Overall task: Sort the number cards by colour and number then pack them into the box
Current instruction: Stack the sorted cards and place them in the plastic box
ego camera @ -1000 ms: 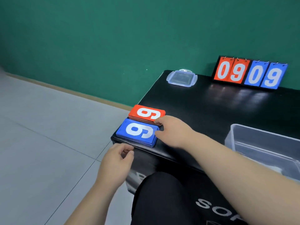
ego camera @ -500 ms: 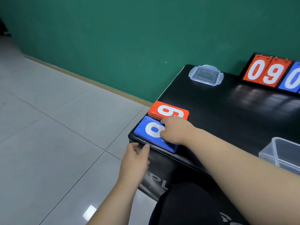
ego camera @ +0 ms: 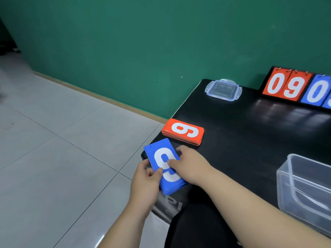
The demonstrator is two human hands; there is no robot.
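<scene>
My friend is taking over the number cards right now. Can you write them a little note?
Left hand: grips the blue stack at its near end, thumb on top.
Right hand: holds the same stack, fingers on its right side.
The stack juts past the table corner. The red stack lies just beyond it. The box stands at right, its lid off by the wall.
Done: two colour stacks, it seems.
Left: pack both.

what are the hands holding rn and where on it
Both hands hold the blue card stack: the left hand grips its left edge, the right hand its right edge, thumbs on top.
</scene>
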